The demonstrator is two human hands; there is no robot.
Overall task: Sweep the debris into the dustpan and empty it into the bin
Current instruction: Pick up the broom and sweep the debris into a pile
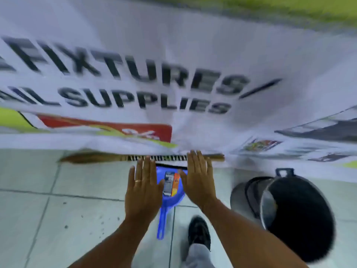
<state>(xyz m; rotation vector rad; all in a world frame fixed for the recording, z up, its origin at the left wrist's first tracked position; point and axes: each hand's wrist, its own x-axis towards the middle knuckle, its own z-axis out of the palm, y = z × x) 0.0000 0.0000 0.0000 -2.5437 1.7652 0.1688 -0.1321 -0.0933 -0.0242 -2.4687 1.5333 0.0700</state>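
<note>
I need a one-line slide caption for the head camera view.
Both open hands, left and right, hover above a blue dustpan beside a black bin.

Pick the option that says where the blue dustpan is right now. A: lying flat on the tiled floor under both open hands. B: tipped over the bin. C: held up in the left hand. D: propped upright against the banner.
A: the blue dustpan lies flat on the tiled floor, with the left hand and right hand spread open above it, holding nothing.

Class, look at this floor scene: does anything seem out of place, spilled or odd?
Yes. Dark debris is scattered on the tiles left of the blue dustpan. The broom lies flat along the banner's edge. Both hands are empty.
</note>
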